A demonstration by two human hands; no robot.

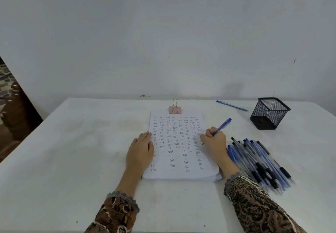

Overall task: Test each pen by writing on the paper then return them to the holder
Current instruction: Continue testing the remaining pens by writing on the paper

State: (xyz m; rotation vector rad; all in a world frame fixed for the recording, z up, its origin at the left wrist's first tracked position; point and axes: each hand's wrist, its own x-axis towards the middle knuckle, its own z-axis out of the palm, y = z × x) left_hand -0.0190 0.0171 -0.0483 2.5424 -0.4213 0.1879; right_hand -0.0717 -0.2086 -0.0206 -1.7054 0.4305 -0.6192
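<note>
Our right hand (212, 140) grips a blue pen (222, 126), tip on the paper's (179, 173) right side (rows of "Test" cover it); our left hand (141, 147) lies flat on its left edge. The mesh holder (269, 113) stands far right, beyond the pile of pens (260, 162).

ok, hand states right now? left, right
Left hand: open, flat on the paper.
Right hand: gripping a blue pen, tip at the paper.

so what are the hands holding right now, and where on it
The right hand grips a blue pen low on its barrel, near the writing tip. The left hand holds nothing; it rests flat on the left edge of the paper.
</note>
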